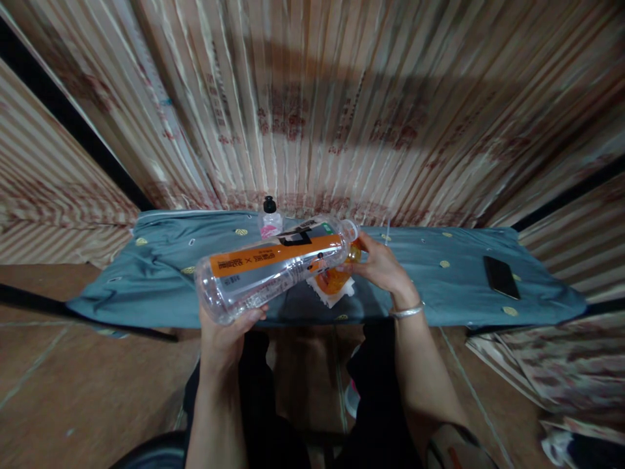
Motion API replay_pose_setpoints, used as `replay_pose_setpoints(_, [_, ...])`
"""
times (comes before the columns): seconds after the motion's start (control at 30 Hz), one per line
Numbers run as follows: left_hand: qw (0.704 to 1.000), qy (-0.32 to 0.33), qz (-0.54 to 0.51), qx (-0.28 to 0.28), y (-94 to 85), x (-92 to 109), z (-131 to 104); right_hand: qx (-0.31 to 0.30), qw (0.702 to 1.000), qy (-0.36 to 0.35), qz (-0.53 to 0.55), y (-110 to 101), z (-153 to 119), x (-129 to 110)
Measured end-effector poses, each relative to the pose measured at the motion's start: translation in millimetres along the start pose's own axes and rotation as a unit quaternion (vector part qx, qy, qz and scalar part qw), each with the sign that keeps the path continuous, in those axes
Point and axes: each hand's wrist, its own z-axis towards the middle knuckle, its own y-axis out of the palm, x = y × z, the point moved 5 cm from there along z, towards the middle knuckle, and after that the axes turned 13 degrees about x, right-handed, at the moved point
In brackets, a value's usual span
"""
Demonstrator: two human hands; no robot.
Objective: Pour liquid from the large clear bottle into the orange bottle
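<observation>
A large clear bottle [273, 264] with an orange and grey label is tilted, its open mouth pointing up to the right. My left hand [227, 332] is wrapped round its lower end from beneath. My right hand [378, 264], with a silver bangle at the wrist, has its fingers closed on an orange container [352, 253] just under the bottle's mouth. Below the bottle, an orange object [332, 281] sits on a white cloth or tissue [339, 297]. Its outline is partly hidden by the large bottle.
A small bottle with a black cap [271, 218] stands at the back of the green-blue covered table [420, 286]. A black phone [501, 277] lies at the right. Striped curtains [312, 130] hang behind; dark poles flank the table. Another bottle [351, 397] is near my legs.
</observation>
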Motion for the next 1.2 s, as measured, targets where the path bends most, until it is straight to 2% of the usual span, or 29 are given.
replay_pose_setpoints(0.37, [1.0,-0.024,0.009,-0.009,4.3,3.5,-3.3,0.002,1.0,0.01,-0.001,0.6,-1.1,5.1])
replay_pose_setpoints(1.2, [1.0,-0.01,0.01,-0.014,4.2,2.3,-2.0,0.012,1.0,0.005,-0.008,-1.1,-1.5,0.9])
